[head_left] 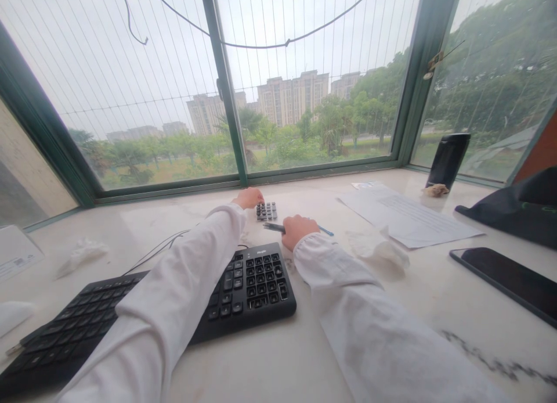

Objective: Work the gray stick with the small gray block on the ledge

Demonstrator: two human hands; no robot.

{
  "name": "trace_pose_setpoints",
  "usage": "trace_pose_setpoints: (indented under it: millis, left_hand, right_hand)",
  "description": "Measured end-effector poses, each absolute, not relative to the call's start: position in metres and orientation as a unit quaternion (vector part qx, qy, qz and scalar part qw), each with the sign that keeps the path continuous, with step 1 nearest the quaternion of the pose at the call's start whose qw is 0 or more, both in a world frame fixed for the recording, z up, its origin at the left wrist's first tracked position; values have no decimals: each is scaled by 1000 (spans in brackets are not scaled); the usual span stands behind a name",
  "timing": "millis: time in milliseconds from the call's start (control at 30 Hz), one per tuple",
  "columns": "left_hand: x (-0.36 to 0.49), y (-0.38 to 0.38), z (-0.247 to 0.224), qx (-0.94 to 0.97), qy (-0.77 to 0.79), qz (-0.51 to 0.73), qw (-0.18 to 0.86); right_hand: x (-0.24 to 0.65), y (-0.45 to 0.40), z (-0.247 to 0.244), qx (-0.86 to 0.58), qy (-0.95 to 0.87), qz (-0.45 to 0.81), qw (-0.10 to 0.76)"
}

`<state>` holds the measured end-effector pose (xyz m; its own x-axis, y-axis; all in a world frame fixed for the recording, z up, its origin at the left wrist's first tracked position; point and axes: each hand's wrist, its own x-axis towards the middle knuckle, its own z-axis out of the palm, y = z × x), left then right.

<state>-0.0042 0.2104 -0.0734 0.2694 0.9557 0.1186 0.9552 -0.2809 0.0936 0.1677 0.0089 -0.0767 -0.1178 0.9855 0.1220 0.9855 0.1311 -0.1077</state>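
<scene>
A black keyboard [285, 313] lies aslant in front of me, its middle covered by my left sleeve. Its number pad [264, 278] has the caps off, so bare key sockets show. Beyond it sits a small block of loose dark keycaps [267, 211] in rows. My left hand [249, 198] is curled at the far left edge of these keycaps, its fingertips mostly hidden. My right hand [300, 229] is closed round a slim dark tool [274, 227] whose tip points left toward the keycaps; its exact kind is unclear. A thin blue stick [325, 231] shows behind that hand.
Crumpled tissues [383, 249] and printed paper [404, 214] lie to the right, near a black phone [513, 278]. A black cylinder [448, 161] stands by the window, beside a black bag [517, 208]. More tissue [82, 255] and a white box [17, 255] are at left.
</scene>
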Motion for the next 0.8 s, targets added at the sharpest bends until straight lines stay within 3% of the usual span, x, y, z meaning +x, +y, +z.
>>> trace_pose_setpoints:
  millis: [267,567,700,800]
  left_hand:
    - [-2,202,-65,790,607,88,-11]
    - [-14,156,-33,809,573,123,-57]
    - [-28,107,-16,831,537,127,-66]
    - [-39,61,-8,864,477,148,-63]
  right_hand:
    - [169,8,-76,-667,-740,4,88]
    - [167,9,-69,-676,-716,17,172]
    - [167,10,-69,-644,-721,14,254]
    - [165,13,-69,-609,-693,60,380]
